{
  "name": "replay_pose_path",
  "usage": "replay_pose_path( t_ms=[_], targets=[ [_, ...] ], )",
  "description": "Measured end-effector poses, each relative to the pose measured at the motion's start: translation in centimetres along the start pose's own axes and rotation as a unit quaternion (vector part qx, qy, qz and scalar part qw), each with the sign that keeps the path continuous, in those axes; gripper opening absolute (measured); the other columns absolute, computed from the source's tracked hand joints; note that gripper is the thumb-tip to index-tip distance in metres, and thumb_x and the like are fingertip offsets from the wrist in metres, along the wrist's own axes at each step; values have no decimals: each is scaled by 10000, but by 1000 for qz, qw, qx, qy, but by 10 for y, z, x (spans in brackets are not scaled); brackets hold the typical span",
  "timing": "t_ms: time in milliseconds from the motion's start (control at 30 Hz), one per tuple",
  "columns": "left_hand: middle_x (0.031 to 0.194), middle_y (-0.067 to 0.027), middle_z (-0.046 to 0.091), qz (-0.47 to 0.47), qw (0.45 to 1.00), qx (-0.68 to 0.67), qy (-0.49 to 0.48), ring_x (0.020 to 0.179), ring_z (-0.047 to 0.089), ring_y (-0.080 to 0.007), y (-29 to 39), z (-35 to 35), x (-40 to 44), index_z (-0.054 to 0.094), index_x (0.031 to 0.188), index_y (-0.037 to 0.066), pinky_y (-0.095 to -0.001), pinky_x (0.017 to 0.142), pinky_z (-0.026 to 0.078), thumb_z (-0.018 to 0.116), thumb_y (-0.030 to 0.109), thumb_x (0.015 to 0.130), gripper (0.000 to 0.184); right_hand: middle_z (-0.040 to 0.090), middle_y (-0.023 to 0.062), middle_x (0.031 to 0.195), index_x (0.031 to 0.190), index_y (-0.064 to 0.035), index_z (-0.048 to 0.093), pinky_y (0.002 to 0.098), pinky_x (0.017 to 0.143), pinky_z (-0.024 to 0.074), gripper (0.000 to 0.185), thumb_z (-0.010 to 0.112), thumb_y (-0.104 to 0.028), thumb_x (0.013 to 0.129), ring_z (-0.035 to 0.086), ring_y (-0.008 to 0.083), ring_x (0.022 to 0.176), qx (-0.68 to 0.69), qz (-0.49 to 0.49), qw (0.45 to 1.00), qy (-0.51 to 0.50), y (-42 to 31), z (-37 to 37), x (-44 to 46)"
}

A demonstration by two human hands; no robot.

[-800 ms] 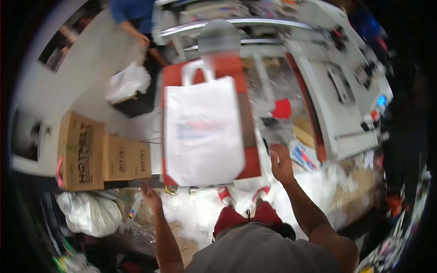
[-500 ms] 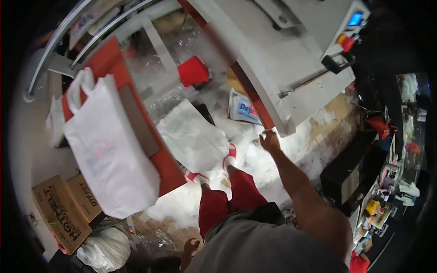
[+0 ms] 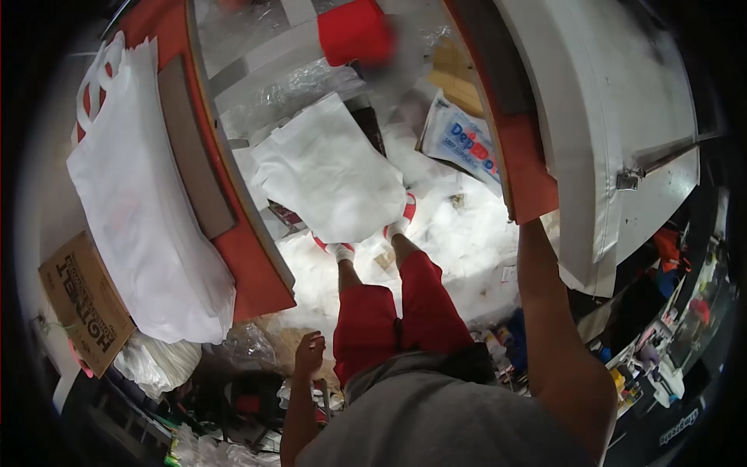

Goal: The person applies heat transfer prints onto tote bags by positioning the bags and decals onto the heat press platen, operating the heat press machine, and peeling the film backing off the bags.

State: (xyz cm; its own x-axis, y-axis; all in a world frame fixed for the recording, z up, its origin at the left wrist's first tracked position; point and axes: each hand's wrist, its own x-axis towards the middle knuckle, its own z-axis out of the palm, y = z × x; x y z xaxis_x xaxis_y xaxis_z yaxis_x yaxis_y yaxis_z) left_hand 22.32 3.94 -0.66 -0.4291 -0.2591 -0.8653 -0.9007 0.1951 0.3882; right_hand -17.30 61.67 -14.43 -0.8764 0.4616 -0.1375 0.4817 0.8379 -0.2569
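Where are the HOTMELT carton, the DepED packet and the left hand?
HOTMELT carton [image 3: 84,302]: head view, on its printed face.
DepED packet [image 3: 461,145]: head view, on its lettered front.
Left hand [image 3: 309,354]: head view, mid-hand.

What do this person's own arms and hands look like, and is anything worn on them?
The left hand is an ordinary bare hand, with no glove or ring that I can make out. The right hand is hidden from view. The right arm has no long sleeve, watch or bracelet showing. The shirt is plain grey.
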Motion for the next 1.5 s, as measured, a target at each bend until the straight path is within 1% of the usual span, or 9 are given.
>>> replay_pose_path(
  t_ms=[367,667,733,767,833,900,1067,1233,1500],
  targets=[
    [927,-140,687,-2,998,65,1,858,672,-230,-18,-29,3,611,1157,26,-344,800,521,581,298,899,376,663,222,985,1081,-11,609,458,757,506,298,587,-213,863,635,398,902,3,41,999,7,-26,-31,3],
    [1074,-177,666,236,965,112,5,1014,648,-296,83,-49,1,576,1177,5,-366,859,520,603,185,893,338,672,224,989,1110,-8,605,462,755,508,331,561,-243,882,641,398,914,30,77,996,15,-63,-72,-24],
    [1015,-172,678,378,917,123,16,970,663,-313,124,-41,-11,578,1168,-6,-369,843,524,608,159,884,330,674,225,990,1116,-7,604,462,754,509,338,555,-250,886,642,398,916,3,-58,991,-122,-83,-65,-69],
    [1068,-182,659,285,949,130,-35,1022,639,-316,186,-36,-37,559,1199,-9,-374,884,501,630,152,860,382,667,246,896,1008,5,649,440,737,514,250,488,-149,895,654,386,833,-89,-396,902,-144,-86,-53,-107],
    [1228,-214,574,432,893,103,-75,1152,550,-337,232,-36,-67,501,1284,-18,-399,990,420,707,173,788,570,668,198,994,1048,-58,660,431,799,510,266,447,-137,908,647,348,932,-12,-359,807,-469,-188,-110,-229],
    [1158,-207,592,500,848,88,-152,1093,564,-355,240,-40,-76,557,1226,13,-408,958,436,730,229,800,508,684,148,984,1058,-112,671,388,840,504,237,576,-282,924,649,285,891,-8,-315,736,-599,-302,-212,-312],
    [1008,-147,675,374,886,189,-198,923,669,-250,239,-148,-91,639,1041,20,-391,814,520,708,200,838,280,670,111,813,920,16,653,277,673,512,108,689,-10,821,643,140,719,231,-355,830,-363,-395,-291,-308],
    [790,-44,655,412,899,-143,36,729,628,-101,243,-290,-62,578,974,5,-244,657,514,609,26,907,77,678,119,852,955,15,639,286,682,518,150,693,-51,831,654,150,758,337,-368,821,-278,-490,-276,-302],
    [802,-149,695,462,833,-56,297,706,680,-202,340,-386,15,560,1134,18,-314,655,529,633,63,849,298,631,158,962,1065,-1,598,345,750,512,267,684,-101,834,635,261,843,365,-419,831,-5,-610,-229,-299]
  ],
)
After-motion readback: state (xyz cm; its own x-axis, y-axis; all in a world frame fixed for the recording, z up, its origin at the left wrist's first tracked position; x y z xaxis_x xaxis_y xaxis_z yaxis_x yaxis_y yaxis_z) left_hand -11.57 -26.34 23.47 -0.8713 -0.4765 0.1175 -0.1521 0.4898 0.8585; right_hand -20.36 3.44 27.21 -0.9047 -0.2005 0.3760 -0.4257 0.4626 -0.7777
